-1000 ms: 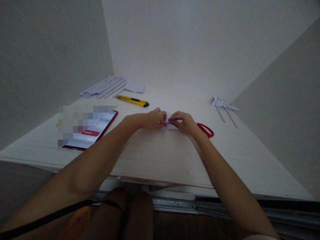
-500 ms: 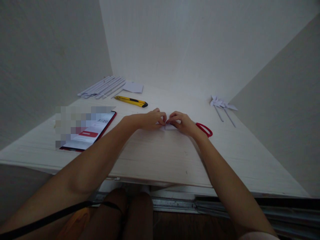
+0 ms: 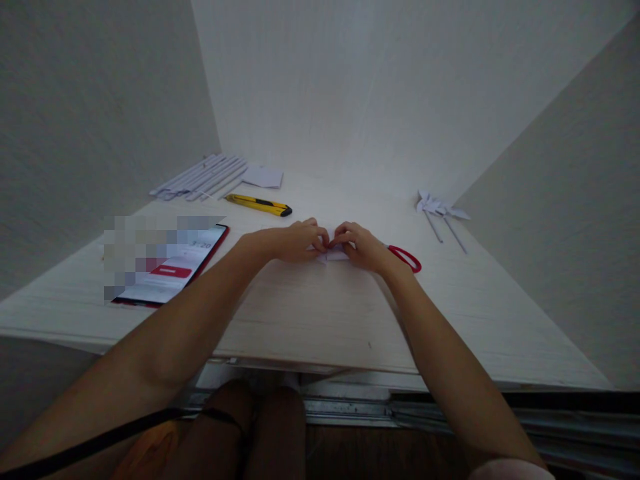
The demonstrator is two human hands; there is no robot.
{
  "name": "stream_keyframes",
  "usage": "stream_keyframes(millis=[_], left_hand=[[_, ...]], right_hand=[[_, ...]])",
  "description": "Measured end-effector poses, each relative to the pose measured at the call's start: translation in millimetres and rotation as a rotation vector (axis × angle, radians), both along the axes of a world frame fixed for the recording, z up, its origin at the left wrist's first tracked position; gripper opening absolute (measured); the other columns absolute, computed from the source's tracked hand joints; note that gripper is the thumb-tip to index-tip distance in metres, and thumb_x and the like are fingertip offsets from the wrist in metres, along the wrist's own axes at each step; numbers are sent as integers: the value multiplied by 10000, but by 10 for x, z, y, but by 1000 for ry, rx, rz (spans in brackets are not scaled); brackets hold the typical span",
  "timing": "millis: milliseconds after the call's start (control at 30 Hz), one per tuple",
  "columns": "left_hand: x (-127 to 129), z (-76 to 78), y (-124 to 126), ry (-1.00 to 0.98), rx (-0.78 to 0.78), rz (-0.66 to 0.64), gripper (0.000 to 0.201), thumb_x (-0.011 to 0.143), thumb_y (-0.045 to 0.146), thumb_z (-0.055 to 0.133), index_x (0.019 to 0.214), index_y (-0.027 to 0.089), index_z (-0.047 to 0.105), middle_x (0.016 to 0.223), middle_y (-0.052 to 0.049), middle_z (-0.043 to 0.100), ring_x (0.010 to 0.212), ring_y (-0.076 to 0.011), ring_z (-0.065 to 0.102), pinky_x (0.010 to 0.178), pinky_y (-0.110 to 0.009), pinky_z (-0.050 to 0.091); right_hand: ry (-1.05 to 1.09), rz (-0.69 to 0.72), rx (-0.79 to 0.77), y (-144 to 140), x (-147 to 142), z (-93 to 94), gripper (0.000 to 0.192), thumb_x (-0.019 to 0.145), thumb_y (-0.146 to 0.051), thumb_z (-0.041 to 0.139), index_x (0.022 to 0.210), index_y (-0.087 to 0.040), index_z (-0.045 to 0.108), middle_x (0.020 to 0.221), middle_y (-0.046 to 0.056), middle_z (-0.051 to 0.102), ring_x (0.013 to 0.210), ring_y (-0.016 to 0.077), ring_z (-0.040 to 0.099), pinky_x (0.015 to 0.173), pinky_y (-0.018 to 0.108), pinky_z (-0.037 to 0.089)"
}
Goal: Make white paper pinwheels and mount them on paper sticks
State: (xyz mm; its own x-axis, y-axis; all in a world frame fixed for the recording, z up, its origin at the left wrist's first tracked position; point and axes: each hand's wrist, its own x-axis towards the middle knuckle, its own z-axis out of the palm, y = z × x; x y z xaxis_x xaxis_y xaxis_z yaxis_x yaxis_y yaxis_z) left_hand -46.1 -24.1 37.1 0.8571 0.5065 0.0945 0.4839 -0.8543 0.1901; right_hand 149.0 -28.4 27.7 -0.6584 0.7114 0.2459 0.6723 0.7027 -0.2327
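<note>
Your left hand [image 3: 301, 242] and right hand [image 3: 363, 247] have brought their fingertips slightly closer together; both are narrowed, pinching the paper [image 3: 337, 254] low over the table [image 3: 310, 313] between them; the work seems centred where your fingertips nearly meet.

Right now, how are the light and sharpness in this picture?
Head view: dim, greyish light; head view: the paper between left hand and right hand looks soft; head view: blocky squares cover part of the phone.
</note>
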Motion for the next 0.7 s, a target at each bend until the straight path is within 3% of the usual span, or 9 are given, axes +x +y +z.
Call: stream_keyframes(millis=[167, 300, 400, 533, 700], left_hand=[[-29, 92, -26, -75, 11, -9, 227, 800, 157, 429, 858, 169, 648, 919, -53, 643, 918, -164, 480, 830, -289, 357], [-130, 182, -12, -177, 50, 153, 210, 787, 196, 436, 834, 152, 636, 872, -54, 637, 806, -137, 526, 745, -247, 394], [-221, 195, 13, -36, -36, 301, 253, 740, 150, 430, 899, 159, 628, 772, -35, 625, 639, -108, 527, 593, -207, 385], [-242, 146, 22, 141, -147, 341, 370, 671, 166, 497, 1033, 155, 572, 828, -43, 604, 638, -109, 521, 549, -192, 366], [-196, 95, 45, 135, -202, 354, 243, 698, 197, 461, 894, 120, 581, 827, -64, 591, 663, -125, 504, 563, -209, 357]], right_hand=[[-125, -25, 57, -53, -41, 53, 366, 727, -22, 398, 868, -207, 679, 931, 67, 550, 927, 178, 439, 789, 309, 341], [-173, -95, 83, -115, -65, 83, 333, 765, -86, 411, 869, -246, 684, 966, 80, 493, 924, 211, 382, 737, 336, 308], [-191, -164, 64, -155, -72, 88, 362, 781, -92, 390, 892, -278, 680, 957, 85, 451, 897, 213, 369, 708, 337, 285], [-195, -203, 12, -169, -69, 91, 406, 787, -81, 360, 916, -306, 671, 931, 78, 435, 886, 206, 371, 701, 334, 265], [-216, -203, -2, -143, -58, 92, 417, 774, -67, 361, 929, -306, 666, 936, 73, 431, 898, 207, 365, 702, 331, 249]])
